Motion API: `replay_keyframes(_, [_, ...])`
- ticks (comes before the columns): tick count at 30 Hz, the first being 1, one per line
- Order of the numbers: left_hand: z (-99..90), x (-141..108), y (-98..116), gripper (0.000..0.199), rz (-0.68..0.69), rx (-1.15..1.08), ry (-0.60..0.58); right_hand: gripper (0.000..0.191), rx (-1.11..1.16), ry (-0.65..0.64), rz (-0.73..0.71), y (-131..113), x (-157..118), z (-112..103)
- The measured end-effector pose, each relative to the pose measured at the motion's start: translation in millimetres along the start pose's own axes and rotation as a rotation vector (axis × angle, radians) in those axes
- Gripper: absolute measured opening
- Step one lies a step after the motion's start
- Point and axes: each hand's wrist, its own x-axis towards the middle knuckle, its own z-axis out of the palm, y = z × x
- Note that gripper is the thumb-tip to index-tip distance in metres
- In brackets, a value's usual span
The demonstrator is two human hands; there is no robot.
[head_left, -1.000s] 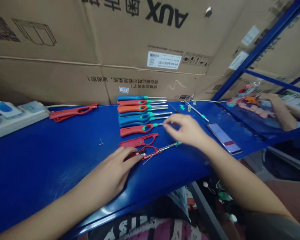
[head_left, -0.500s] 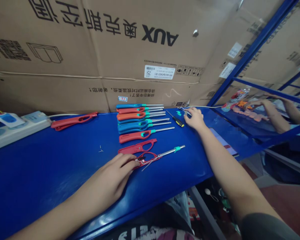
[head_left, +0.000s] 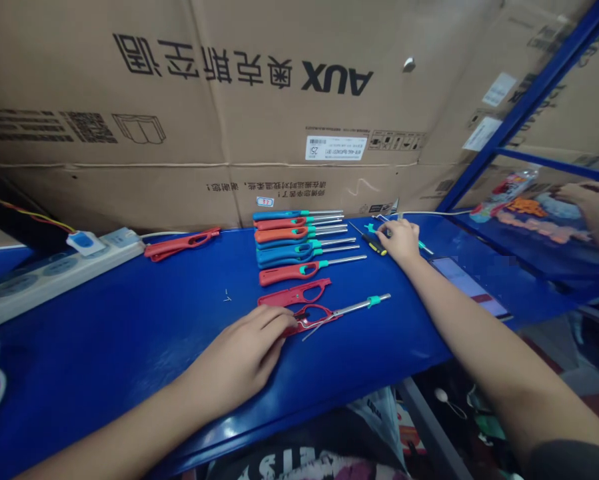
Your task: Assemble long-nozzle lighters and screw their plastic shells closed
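Note:
My left hand (head_left: 252, 347) is closed at the handle end of an opened red gas lighter (head_left: 324, 322), its fingertips hiding that end. Wires and dark parts show in this half shell, and a metal tube (head_left: 354, 307) with a teal collar runs out to the right. Just above lies the matching red cover half (head_left: 292, 293). My right hand (head_left: 402, 240) reaches to the far right of the table, fingers curled down; what is in them is hidden. Beside its fingertips are a black and yellow screwdriver (head_left: 376, 247), teal pieces (head_left: 370, 228) and thin metal parts (head_left: 380, 217).
Several assembled lighters (head_left: 286, 253) lie in a row behind. Red shells (head_left: 182, 244) and a white power strip (head_left: 59, 267) are on the left, with small screws (head_left: 226, 297) nearer. A phone (head_left: 469, 287) lies right; beyond the blue frame (head_left: 524, 107) is another person's hand (head_left: 592, 197).
The view has swung left, shifting everything rightward in the picture. My right hand has curled in slightly by the small parts; a teal-tipped piece now shows beside it. My left hand keeps its grip.

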Motion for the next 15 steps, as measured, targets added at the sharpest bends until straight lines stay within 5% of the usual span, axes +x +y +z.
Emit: replay_keyframes(15, [6.0,2,-8,0.025,0.02,-0.028,0.038,0.02,0.014,-0.007,0.016,-6,8,1])
